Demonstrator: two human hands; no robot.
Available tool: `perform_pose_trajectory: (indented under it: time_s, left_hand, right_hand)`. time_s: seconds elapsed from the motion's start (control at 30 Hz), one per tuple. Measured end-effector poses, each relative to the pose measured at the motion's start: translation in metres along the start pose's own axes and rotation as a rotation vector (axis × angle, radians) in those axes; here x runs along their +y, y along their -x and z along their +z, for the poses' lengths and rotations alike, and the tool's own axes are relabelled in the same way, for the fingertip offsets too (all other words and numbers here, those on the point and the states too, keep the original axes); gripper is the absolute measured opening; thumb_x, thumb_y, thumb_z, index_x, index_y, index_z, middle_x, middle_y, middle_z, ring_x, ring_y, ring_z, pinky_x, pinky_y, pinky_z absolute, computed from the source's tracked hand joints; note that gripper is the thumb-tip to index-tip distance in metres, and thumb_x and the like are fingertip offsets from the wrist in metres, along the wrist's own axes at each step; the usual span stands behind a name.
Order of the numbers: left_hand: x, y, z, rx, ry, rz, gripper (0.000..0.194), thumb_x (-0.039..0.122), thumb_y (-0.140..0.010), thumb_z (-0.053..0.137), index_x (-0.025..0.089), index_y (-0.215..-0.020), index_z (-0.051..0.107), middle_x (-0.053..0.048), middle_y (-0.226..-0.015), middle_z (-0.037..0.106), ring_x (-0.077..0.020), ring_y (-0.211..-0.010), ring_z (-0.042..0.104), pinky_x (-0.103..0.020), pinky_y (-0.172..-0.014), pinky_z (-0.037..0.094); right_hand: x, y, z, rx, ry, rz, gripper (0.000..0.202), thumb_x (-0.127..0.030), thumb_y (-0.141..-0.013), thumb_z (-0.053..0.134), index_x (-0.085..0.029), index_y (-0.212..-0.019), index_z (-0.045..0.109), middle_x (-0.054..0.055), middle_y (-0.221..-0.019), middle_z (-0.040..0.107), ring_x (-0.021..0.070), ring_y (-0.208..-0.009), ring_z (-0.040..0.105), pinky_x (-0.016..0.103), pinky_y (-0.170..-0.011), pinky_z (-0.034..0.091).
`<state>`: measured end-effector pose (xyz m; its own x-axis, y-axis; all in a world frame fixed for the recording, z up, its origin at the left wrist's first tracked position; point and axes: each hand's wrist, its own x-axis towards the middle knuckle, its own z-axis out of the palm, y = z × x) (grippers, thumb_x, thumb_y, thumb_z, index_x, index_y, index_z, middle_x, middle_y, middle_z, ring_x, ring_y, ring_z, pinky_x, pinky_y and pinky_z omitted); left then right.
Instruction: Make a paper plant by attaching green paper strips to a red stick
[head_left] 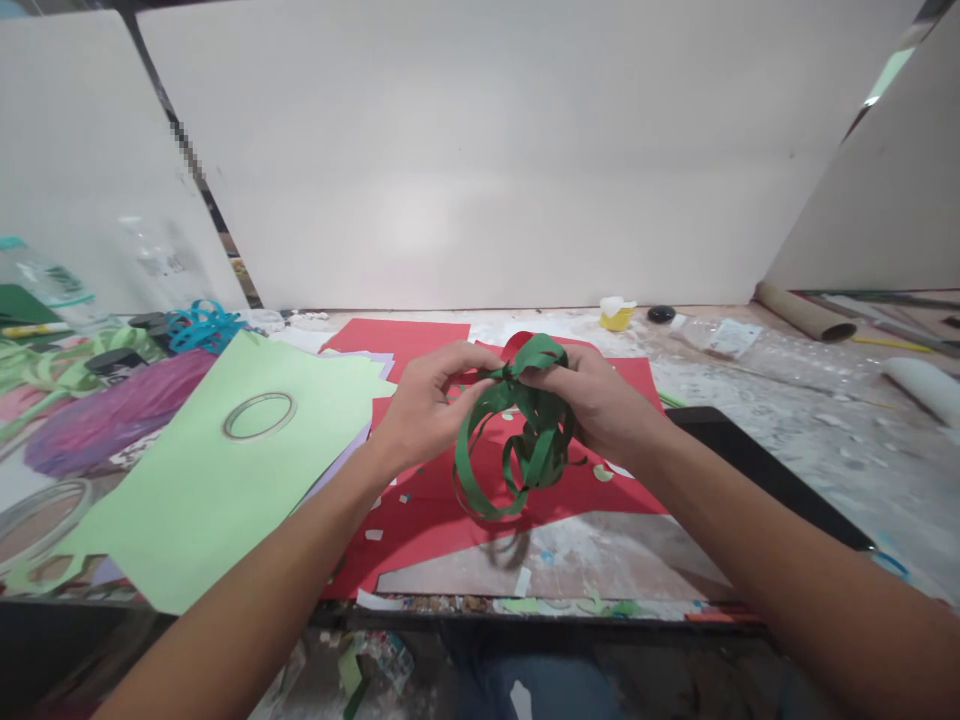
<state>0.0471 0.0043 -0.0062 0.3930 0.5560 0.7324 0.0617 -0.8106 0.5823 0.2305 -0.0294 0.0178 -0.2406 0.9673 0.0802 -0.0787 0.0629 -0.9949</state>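
A looped bundle of dark green paper strips hangs between my two hands, above red paper on the table. My left hand pinches the bundle's upper left end between thumb and fingers. At the top right of the bundle, my right hand grips the strips, with its thumb on the front. A small curved piece of red paper shows behind the top loop. Small paper scraps lie on the red sheets below.
Light green sheets with a tape ring lie left, beside a purple bag and blue curled strips. Right are a black tablet-like object, a plastic bottle and a cardboard tube. White panels stand behind.
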Motion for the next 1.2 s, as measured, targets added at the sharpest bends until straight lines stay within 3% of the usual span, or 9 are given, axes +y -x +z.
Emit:
perform_pose_trajectory:
  time_s: [0.23,0.47,0.83,1.2]
  left_hand:
    - [-0.002,0.000,0.000,0.031,-0.010,0.016,0.015,0.033,-0.087,0.066,0.022,-0.097,0.066,-0.005,-0.093,0.071,-0.0181,-0.083,0.067,-0.033,-0.074,0.057]
    - [0.001,-0.002,-0.002,0.067,-0.139,0.096,0.012,0.028,-0.085,0.069,0.022,-0.095,0.068,-0.005,-0.092,0.072,-0.0179,-0.083,0.066,-0.031,-0.071,0.056]
    - [0.004,-0.002,-0.002,0.044,-0.226,0.102,0.008,0.020,-0.088,0.063,0.023,-0.093,0.069,-0.004,-0.093,0.073,-0.0165,-0.083,0.067,-0.030,-0.075,0.057]
    - [0.006,-0.002,0.008,0.068,0.160,-0.187,0.010,0.027,-0.085,0.068,0.020,-0.091,0.069,-0.003,-0.091,0.074,-0.0166,-0.083,0.069,-0.031,-0.075,0.059]
  right_hand:
    - [0.002,-0.001,-0.005,-0.010,0.086,-0.074,0.022,-0.038,-0.077,0.074,-0.018,-0.079,0.065,0.000,-0.072,0.061,0.0140,-0.066,0.056,0.026,-0.060,0.044]
    - [-0.005,0.002,-0.005,-0.142,-0.086,0.082,0.024,-0.038,-0.071,0.078,-0.018,-0.078,0.066,0.001,-0.073,0.064,0.0151,-0.065,0.060,0.027,-0.058,0.047]
    - [-0.001,-0.001,-0.003,-0.062,-0.135,0.066,0.016,-0.027,-0.066,0.080,-0.018,-0.072,0.068,-0.001,-0.064,0.064,0.0124,-0.055,0.058,0.024,-0.051,0.045]
    - [-0.003,0.001,0.001,0.001,-0.153,0.083,0.022,-0.031,-0.063,0.081,-0.018,-0.069,0.064,-0.002,-0.060,0.060,0.0119,-0.051,0.054,0.025,-0.048,0.041]
